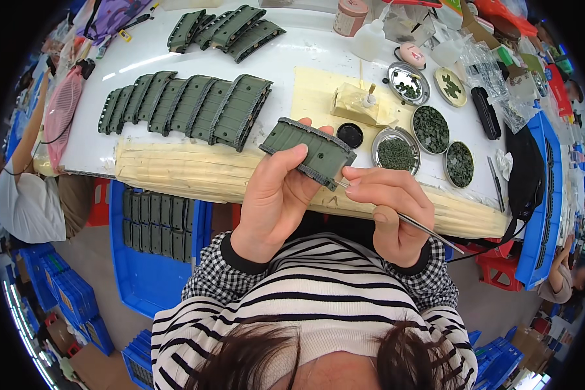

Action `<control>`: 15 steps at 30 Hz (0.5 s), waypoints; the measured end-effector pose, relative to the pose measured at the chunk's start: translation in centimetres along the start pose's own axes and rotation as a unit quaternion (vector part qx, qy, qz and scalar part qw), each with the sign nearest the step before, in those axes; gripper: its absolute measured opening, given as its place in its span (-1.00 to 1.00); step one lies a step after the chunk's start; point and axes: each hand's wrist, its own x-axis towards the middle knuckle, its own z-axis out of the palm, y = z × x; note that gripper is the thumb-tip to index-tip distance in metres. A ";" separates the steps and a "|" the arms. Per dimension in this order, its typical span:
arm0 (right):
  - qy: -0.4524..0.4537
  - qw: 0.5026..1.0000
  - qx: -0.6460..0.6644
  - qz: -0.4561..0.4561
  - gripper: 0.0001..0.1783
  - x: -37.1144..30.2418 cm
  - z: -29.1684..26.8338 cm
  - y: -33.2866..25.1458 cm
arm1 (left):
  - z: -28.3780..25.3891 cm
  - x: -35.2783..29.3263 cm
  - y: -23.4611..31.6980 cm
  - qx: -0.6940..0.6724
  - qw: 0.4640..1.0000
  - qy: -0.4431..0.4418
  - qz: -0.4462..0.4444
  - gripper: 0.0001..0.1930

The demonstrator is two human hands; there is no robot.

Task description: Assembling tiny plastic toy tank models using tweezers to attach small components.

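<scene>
My left hand (270, 205) grips a dark green, slightly curved plastic model panel (299, 144) with ridged edges, thumb on its face and fingers behind. The panel is held up and tilted over the front edge of the table. In my right hand (400, 211) are slim metal tweezers (426, 229), held like a pen. Their tip reaches the panel's lower right corner, where the fingertips partly hide it. Beyond that corner stand a round tin of tiny green parts (396, 153) and a small black round dish (350, 135).
A row of similar green panels (192, 107) lies left on the white table (292, 39), with more behind. Further tins (430, 129), a yellow taped block (363, 105) and a white squeeze bottle (370, 40) stand right. A blue crate (143, 276) of panels sits below left.
</scene>
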 end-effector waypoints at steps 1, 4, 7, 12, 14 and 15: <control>-0.003 1.000 -0.004 -0.002 -0.79 0.0 0.0 -0.1 | -0.1 0.0 0.0 -0.001 1.000 -0.004 0.001 -0.54; -0.012 1.000 -0.007 -0.005 -0.74 0.1 -0.2 -0.4 | -0.1 -0.1 0.0 -0.009 1.000 -0.010 -0.004 -0.54; -0.016 1.000 0.001 -0.017 -0.71 0.0 -0.2 -0.5 | 0.0 -0.1 0.0 -0.004 1.000 -0.018 -0.005 -0.53; -0.030 0.999 0.001 -0.039 -0.70 -0.1 -0.4 -0.6 | -0.1 -0.2 0.1 -0.017 0.999 -0.050 -0.012 -0.55; -0.038 0.998 -0.005 -0.040 -0.70 0.0 -0.5 -0.7 | -0.1 -0.3 0.2 -0.027 0.998 -0.063 -0.014 -0.55; -0.039 0.998 -0.007 -0.039 -0.70 0.0 -0.6 -0.8 | -0.1 -0.2 0.1 -0.027 0.997 -0.064 -0.013 -0.55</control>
